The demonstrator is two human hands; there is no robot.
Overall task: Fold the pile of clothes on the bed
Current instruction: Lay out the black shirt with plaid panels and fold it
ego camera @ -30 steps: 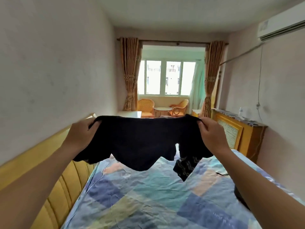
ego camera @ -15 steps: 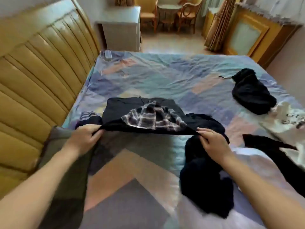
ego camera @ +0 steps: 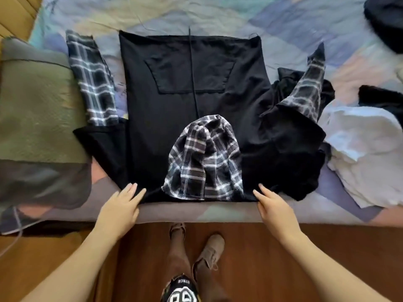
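A black hoodie (ego camera: 174, 118) lies flat on the bed with its front pocket up and its shoulders at the near edge. Its plaid hood (ego camera: 205, 158) rests on the chest. The left plaid sleeve (ego camera: 91, 77) lies straight beside the body; the right plaid sleeve (ego camera: 305, 88) is bunched with black cloth. My left hand (ego camera: 122, 205) rests with fingers spread on the hoodie's near left corner. My right hand (ego camera: 272, 203) rests the same way on the near right corner. Neither hand grips cloth.
A green-grey pillow (ego camera: 37, 110) lies at the left. White clothes (ego camera: 366, 153) are heaped at the right, with dark garments (ego camera: 386, 22) farther back. The patchwork bed sheet (ego camera: 218, 16) runs beyond. Below are wooden floor (ego camera: 283, 247) and my feet.
A second ago I held the hoodie up in the air with both hands. It came down onto the bed and now lies flat; my fingers have let go and rest on its near edge.
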